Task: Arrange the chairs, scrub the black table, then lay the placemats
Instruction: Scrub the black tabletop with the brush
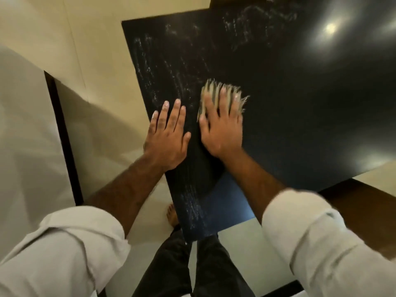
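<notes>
The black table [300, 103] is seen with its near corner toward the person. A pale fibrous scrubber [211, 88] is pressed on it under the flat, spread right hand [221, 129]. The left hand [167, 138] is laid flat just beside. Soapy streaks [162, 67] lie ahead and leftward of the scrubber.

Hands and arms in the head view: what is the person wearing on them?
The left hand and the right hand are bare: no gloves, rings or watch show. The left sleeve and the right sleeve are off-white cloth, creased and rolled up near the elbows, leaving the forearms uncovered.
</notes>
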The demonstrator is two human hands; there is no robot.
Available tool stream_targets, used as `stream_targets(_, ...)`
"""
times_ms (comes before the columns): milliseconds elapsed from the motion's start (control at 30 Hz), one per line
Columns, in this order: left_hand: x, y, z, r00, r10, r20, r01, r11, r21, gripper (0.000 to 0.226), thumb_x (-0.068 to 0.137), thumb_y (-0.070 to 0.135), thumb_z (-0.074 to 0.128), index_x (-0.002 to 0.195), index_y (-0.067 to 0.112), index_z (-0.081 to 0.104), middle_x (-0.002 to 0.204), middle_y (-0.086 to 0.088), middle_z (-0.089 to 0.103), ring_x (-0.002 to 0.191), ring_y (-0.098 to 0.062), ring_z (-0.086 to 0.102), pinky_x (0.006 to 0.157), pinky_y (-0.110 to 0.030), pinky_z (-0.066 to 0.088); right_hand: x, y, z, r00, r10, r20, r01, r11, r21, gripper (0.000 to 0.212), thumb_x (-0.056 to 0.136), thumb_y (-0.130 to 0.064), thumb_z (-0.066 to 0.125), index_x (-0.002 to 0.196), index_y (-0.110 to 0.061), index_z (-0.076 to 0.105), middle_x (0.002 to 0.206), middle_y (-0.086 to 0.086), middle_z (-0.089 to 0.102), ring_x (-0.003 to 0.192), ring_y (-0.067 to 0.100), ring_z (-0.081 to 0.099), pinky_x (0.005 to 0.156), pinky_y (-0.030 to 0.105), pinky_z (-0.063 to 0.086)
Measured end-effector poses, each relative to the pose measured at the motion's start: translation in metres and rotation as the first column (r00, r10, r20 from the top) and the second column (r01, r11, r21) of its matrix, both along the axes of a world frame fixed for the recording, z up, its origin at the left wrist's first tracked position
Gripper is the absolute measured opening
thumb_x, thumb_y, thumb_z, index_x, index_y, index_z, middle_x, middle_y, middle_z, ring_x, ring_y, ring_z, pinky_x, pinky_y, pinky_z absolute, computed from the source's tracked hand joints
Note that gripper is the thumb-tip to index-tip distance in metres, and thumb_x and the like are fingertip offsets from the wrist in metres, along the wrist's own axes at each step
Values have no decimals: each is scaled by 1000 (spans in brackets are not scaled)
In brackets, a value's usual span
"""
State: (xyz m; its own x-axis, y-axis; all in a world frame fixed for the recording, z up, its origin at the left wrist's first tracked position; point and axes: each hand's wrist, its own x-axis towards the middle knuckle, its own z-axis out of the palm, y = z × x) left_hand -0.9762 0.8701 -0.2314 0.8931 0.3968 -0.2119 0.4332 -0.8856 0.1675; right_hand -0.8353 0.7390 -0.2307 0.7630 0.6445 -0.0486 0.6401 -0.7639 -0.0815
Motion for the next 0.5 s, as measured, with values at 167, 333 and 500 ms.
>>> stream_targets(167,3,0,6,998,11,-62,-12,1000,-4,80,113,52,21,176,13,-9,184,-8,-19,171,-33,-13,138,-55,2,-27,-98,13,991,26,-132,-35,997,-70,76,110,-62,35,177,-42,4,186,4,-3,171,41,0,128,65,32)
stream_targets(333,8,5,1,998,20,-56,-20,1000,1,79,112,53,16,176,15,-10,184,-6,-19,170,-32,-14,138,-54,-1,57,-65,0,949,-313,-41,312,950,-20,70,108,-61,38,174,-37,30,181,16,25,164,52,24,117,71,43)
stream_targets(500,7,3,1,999,17,-43,-17,1000,19,78,111,54,14,176,15,-6,185,-6,-14,171,-32,-10,138,-55,2,62,7,-7,982,-185,-43,186,982,29,71,108,-61,34,175,-40,24,184,12,15,167,51,12,126,68,31)
